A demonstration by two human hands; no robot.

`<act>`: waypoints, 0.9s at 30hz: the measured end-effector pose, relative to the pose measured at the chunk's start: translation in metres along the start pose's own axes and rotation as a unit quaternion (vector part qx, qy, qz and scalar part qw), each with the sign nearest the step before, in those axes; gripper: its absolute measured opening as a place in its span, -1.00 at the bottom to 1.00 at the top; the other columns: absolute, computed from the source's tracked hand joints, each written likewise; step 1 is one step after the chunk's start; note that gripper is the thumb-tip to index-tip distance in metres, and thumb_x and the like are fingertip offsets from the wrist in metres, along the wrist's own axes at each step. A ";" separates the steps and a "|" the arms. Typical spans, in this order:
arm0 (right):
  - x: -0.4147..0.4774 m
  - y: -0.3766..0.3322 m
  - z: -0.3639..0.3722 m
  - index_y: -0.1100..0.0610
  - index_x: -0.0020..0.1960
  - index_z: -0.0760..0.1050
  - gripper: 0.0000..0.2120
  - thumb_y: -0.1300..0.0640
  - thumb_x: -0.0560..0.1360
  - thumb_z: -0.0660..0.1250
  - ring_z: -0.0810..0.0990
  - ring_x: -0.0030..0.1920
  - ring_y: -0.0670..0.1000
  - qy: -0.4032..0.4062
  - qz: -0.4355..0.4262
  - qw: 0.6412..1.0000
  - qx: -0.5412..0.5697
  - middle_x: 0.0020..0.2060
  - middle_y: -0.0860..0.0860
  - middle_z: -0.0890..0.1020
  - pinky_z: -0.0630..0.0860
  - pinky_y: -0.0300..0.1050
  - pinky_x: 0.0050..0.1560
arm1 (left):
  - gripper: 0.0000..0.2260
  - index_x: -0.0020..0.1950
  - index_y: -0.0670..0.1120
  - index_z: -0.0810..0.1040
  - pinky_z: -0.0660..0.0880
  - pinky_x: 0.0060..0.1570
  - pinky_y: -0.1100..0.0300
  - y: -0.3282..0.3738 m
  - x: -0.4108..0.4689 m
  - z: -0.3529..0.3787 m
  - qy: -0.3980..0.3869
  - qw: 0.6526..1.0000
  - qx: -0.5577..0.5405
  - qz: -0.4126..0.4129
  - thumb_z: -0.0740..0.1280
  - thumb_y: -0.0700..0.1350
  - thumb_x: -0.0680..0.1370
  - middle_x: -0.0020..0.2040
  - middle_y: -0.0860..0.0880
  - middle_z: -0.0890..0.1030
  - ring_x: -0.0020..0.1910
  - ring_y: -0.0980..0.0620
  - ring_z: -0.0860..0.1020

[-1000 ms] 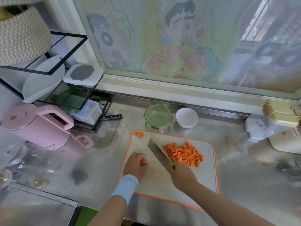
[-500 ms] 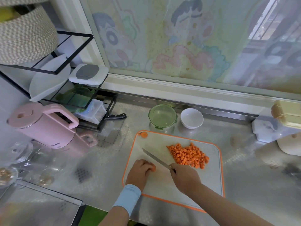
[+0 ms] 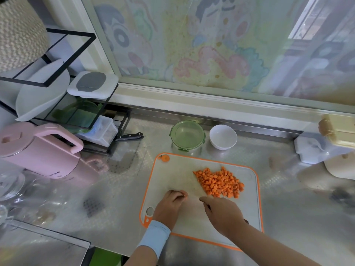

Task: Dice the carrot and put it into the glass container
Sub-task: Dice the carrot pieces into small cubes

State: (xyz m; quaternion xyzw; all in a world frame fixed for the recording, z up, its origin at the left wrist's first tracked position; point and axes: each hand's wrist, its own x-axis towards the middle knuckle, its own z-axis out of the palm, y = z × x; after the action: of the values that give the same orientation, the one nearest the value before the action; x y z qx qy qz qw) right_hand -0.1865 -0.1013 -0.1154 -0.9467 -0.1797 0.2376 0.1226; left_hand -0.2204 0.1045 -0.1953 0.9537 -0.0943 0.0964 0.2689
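On cutting board (image 3: 172, 175), diced carrot (image 3: 219, 182).

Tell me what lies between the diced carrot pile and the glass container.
Only bare cutting board and a strip of counter separate the carrot pile from the glass container, in the head view.

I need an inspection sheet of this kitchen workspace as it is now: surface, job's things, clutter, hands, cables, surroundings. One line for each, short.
Surface: shiny metal counter; orange-rimmed cutting board on it.
Job's things: diced carrot piled on the board; last carrot bit at the left fingertips; glass container behind the board, green lid on; knife blade not visible.
Clutter: white bowl, pink kettle, black rack, a second knife by the rack.
Hands: left hand curled on the carrot bit; right hand closed, its contents hidden.
Cables: nothing seen.
Surroundings: window with cartoon film.
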 end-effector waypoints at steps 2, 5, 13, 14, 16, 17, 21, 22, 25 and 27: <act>-0.003 0.001 0.000 -0.17 0.42 0.40 -0.64 0.01 0.70 -0.01 0.61 -0.11 0.05 0.001 -0.004 1.000 -0.015 -0.11 -0.05 0.63 0.57 0.01 -0.09 | -0.77 -0.06 -0.10 0.66 0.53 -0.14 0.23 0.000 0.001 -0.001 0.004 1.000 0.019 0.010 0.21 -0.16 0.48 -0.02 0.03 0.57 0.01 0.05 0.47; -0.004 0.001 -0.002 -0.16 0.43 0.38 -0.64 0.02 0.71 -0.02 0.60 -0.15 0.06 0.002 -0.004 0.999 -0.032 -0.12 -0.03 0.61 0.58 0.01 -0.12 | -0.77 -0.07 -0.10 0.67 0.53 -0.17 0.21 0.000 0.002 0.001 0.009 1.000 0.024 0.017 0.22 -0.17 0.46 -0.03 0.02 0.58 0.00 0.03 0.47; -0.001 -0.001 -0.004 -0.14 0.40 0.38 -0.66 0.09 0.70 0.02 0.61 -0.18 0.08 -0.010 0.005 0.998 -0.061 -0.14 -0.03 0.62 0.60 0.03 -0.18 | -0.78 -0.13 -0.10 0.67 0.44 -0.19 0.26 0.001 0.004 0.001 0.022 1.000 0.007 0.002 0.22 -0.19 0.44 -0.09 0.02 0.60 -0.03 0.04 0.47; 0.000 -0.001 -0.004 -0.15 0.41 0.37 -0.65 0.11 0.70 0.03 0.61 -0.18 0.08 -0.012 0.008 0.998 -0.062 -0.15 -0.03 0.62 0.60 0.02 -0.19 | -0.79 -0.13 -0.10 0.67 0.44 -0.19 0.26 0.001 0.004 0.000 0.022 1.000 0.004 0.002 0.23 -0.19 0.44 -0.10 0.02 0.60 -0.03 0.04 0.48; 0.001 -0.001 -0.003 -0.16 0.40 0.39 -0.63 0.13 0.69 0.04 0.62 -0.16 0.08 -0.017 0.009 0.998 -0.062 -0.13 -0.04 0.64 0.60 0.00 -0.19 | -0.79 -0.12 -0.10 0.67 0.44 -0.18 0.26 0.000 0.004 0.000 0.022 1.000 0.000 0.002 0.24 -0.18 0.45 -0.10 0.02 0.61 -0.04 0.05 0.48; 0.001 -0.001 -0.002 -0.16 0.40 0.40 -0.63 0.13 0.68 0.05 0.63 -0.13 0.07 -0.022 0.011 0.998 -0.059 -0.10 -0.04 0.66 0.60 0.00 -0.17 | -0.79 -0.12 -0.10 0.68 0.45 -0.16 0.27 0.000 0.004 0.000 0.022 1.000 -0.005 0.002 0.24 -0.18 0.45 -0.10 0.01 0.61 -0.03 0.05 0.48; 0.012 -0.009 0.001 -0.09 0.37 0.41 -0.64 0.19 0.65 0.09 0.62 -0.09 0.10 -0.057 0.030 0.997 -0.038 -0.05 0.00 0.66 0.61 0.04 -0.12 | -0.78 -0.09 -0.11 0.68 0.47 -0.09 0.26 0.000 0.005 0.001 0.017 1.000 -0.020 -0.015 0.23 -0.16 0.48 -0.09 0.01 0.62 -0.01 0.08 0.50; 0.016 -0.013 0.002 -0.05 0.33 0.42 -0.67 0.20 0.64 0.09 0.61 -0.13 0.10 -0.063 0.033 0.997 -0.035 -0.09 0.01 0.65 0.61 0.06 -0.13 | -0.78 -0.08 -0.12 0.68 0.48 -0.08 0.26 0.000 0.005 0.000 0.017 0.999 -0.024 -0.018 0.23 -0.15 0.48 -0.08 0.01 0.62 -0.01 0.08 0.50; 0.026 -0.019 0.003 0.01 0.18 0.43 -0.78 0.18 0.63 0.09 0.57 -0.22 0.11 -0.065 0.031 0.997 -0.029 -0.22 0.02 0.58 0.61 0.10 -0.18 | -0.78 -0.07 -0.14 0.68 0.47 -0.05 0.28 0.002 0.005 -0.001 0.017 0.999 -0.034 -0.017 0.23 -0.16 0.48 -0.07 -0.01 0.62 0.01 0.08 0.50; 0.027 -0.018 0.004 0.02 0.13 0.43 -0.82 0.16 0.64 0.08 0.56 -0.24 0.11 -0.062 0.026 0.997 -0.032 -0.25 0.02 0.56 0.59 0.07 -0.21 | -0.78 -0.05 -0.15 0.68 0.49 -0.04 0.25 0.002 0.005 -0.001 0.015 0.999 -0.033 -0.011 0.23 -0.17 0.48 -0.06 -0.02 0.61 0.02 0.06 0.50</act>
State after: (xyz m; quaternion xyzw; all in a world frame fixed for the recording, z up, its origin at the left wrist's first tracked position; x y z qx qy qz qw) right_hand -0.1715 -0.0738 -0.1241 -0.9381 -0.1697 0.2926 0.0748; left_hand -0.2166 0.1028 -0.1919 0.9436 -0.0830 0.1046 0.3030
